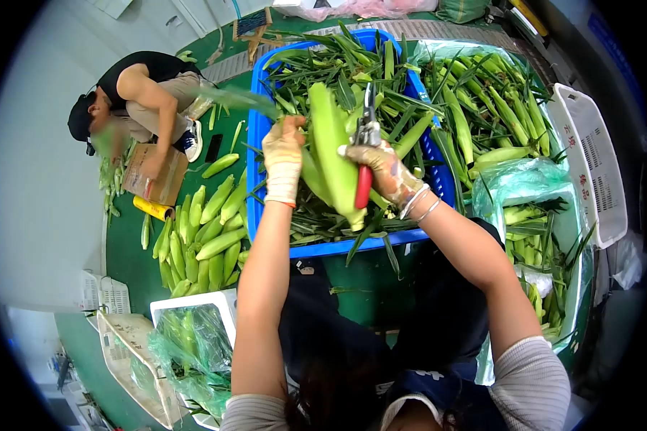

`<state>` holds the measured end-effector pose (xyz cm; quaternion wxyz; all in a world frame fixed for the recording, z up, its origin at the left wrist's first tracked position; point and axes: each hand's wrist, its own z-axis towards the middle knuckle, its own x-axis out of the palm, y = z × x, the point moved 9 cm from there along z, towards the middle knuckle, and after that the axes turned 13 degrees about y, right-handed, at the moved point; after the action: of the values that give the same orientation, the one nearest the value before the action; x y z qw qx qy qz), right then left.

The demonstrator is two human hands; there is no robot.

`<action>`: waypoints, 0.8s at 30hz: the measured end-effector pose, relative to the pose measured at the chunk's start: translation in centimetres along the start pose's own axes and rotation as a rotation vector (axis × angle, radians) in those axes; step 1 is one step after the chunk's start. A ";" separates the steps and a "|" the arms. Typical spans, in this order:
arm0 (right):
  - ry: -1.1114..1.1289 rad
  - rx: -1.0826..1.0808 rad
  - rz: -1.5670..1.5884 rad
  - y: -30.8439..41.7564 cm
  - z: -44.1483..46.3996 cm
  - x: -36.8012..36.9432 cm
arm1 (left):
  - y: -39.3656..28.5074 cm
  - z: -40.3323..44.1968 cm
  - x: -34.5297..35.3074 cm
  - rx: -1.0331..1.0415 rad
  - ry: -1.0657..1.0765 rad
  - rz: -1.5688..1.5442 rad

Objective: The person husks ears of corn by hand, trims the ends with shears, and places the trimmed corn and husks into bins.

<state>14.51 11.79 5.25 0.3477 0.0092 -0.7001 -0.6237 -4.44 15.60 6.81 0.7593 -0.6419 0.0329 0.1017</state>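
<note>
My left hand (283, 156), in a stained work glove, is closed at the left of a green ear of corn (328, 147). A motion-blurred husk leaf (241, 101) stretches leftward from its fingers. My gloved right hand (389, 171) grips pruning shears (364, 183) with a red handle, their metal blades pointing up. The ear, still in its husk, stands nearly upright between my hands, against the fingers of the right one; its exact hold is partly hidden. Beneath lies a blue bin (316, 251) full of cut leaves and husks.
Trimmed ears (207, 233) lie piled on the green floor at left. Beyond them a person (147, 100) crouches by a cardboard box (156, 172). More corn (492, 108) fills lined containers at right, beside a white crate (591, 165). A foam box (226, 305) stands at lower left.
</note>
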 end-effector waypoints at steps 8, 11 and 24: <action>-0.107 -0.121 -0.172 5.1 -2.9 -5.2 | 1.6 -0.5 0.6 -0.152 0.073 0.838; -0.485 0.069 -0.806 5.8 -6.1 -6.1 | -5.5 -4.4 8.6 -0.019 0.411 0.167; -1.179 0.402 -1.091 16.6 -45.8 -20.4 | 4.4 -2.8 -3.3 -0.234 0.128 -0.516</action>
<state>59.79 -15.08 9.28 -0.4363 0.0810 -0.7629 -0.4701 -8.32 13.15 2.71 0.6771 -0.7176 -0.0956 -0.1322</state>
